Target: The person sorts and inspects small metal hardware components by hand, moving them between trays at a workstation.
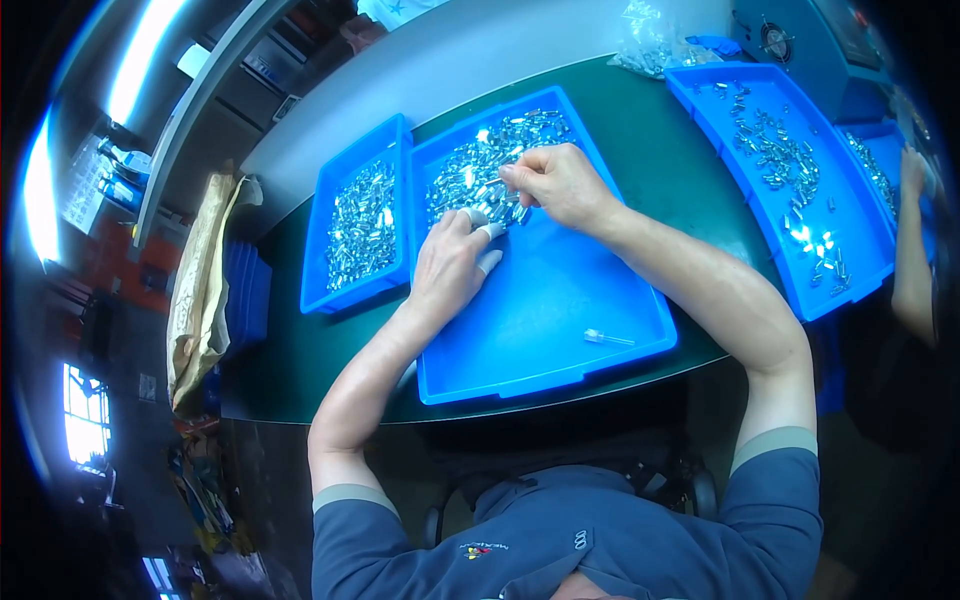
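Several small shiny metal cylinders [480, 165] are heaped in the far half of the middle blue tray [545, 310]. At the heap's near edge is my left hand [450, 262], fingers curled and pale covers on several fingertips. Whatever lies within those fingers is too small to make out. My right hand [570, 187] is just to the right, above the heap, thumb and forefinger pressed together in a pinch. What it pinches cannot be made out. Near the tray's front right corner lies a small clear piece with a thin stem [608, 338].
A narrower blue tray [312, 285] of similar metal pieces stands on the left. Another blue tray [860, 265] with scattered pieces lies on the right, near another person's arm [912, 260]. A clear plastic bag [645, 45] sits at the back of the green tabletop [645, 150].
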### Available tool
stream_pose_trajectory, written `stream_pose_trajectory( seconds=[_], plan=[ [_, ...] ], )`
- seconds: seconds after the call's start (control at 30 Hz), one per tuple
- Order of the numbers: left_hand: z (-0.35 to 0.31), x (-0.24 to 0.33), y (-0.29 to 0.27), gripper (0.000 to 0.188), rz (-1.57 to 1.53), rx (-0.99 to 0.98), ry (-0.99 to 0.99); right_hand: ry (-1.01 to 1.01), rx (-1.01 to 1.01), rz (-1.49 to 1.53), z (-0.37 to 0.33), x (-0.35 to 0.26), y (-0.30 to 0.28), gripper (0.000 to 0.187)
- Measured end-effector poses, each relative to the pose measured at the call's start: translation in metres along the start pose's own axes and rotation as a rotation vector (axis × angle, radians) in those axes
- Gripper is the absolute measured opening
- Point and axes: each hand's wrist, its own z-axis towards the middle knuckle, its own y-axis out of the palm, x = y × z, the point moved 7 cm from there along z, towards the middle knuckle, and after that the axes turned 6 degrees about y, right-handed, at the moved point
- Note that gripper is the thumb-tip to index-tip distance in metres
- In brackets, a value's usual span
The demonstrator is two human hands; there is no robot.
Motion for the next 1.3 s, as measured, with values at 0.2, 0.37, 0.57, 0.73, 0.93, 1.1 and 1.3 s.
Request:
stream_pose_trajectory(
  seconds=[0.2, 0.37, 0.57, 0.73, 0.93, 1.1, 1.3],
  plan=[
    [-0.004, 0.006, 0.0, 0.029, -0.09, 0.007, 0.0, 0.022, -0.016, 0.025, 0.001, 0.001, 0.0, 0.034],
    [-0.008, 0.004, 0.005, 0.03, -0.096, -0.058, -0.071, 0.035, -0.032, 0.019, -0.001, -0.001, 0.002, 0.034],
    [-0.02, -0.037, 0.012, 0.03, -0.7, 0.128, -0.397, -0.016, -0.104, -0.036, -0.005, -0.007, 0.012, 0.033],
    [-0.03, -0.067, 0.017, 0.025, -1.247, 0.338, -0.657, -0.089, -0.134, -0.177, -0.017, -0.022, 0.016, 0.031],
    [-0.029, -0.064, 0.021, 0.023, -1.399, 0.336, -0.66, -0.121, -0.18, -0.19, -0.017, -0.024, 0.022, 0.029],
    [-0.027, -0.061, 0.022, 0.022, -1.365, 0.274, -0.61, -0.1, -0.153, -0.137, -0.017, -0.025, 0.018, 0.029],
    [-0.025, -0.053, 0.019, 0.024, -1.233, 0.182, -0.571, -0.095, -0.149, -0.151, -0.017, -0.026, 0.017, 0.029]
  ],
)
